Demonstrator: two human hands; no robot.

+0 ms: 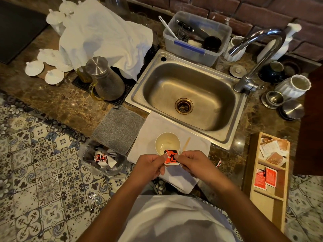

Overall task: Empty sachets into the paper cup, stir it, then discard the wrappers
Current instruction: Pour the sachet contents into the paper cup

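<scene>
Both hands are together over the near edge of the table, each pinching one red sachet (172, 158): the left hand (150, 167) grips its left side with thumb and forefinger, the right hand (194, 165) grips its right side the same way. The sachet is held upright just above the near rim of the paper cup (167, 143), partly covering that rim from this view; whether it is torn open cannot be told. The cup stands on a white cloth (195, 145) spread in front of the steel sink (185, 95), and its inside looks pale with a little something at the bottom. A wooden stirrer (186, 144) lies on the cloth just right of the cup, not touching it.

Below the table's edge to the left, a bin lined with a clear bag (103, 159) holds crumpled red and white wrappers. A grey mat (120, 130) lies on the table between the bin and the cloth. To the right, a wooden divided tray (269, 186) holds more red sachets (265, 179) in its middle compartment and brown and white packets (274, 151) in the far one. A small torn scrap (218, 163) lies on the table between the cloth and the tray
</scene>
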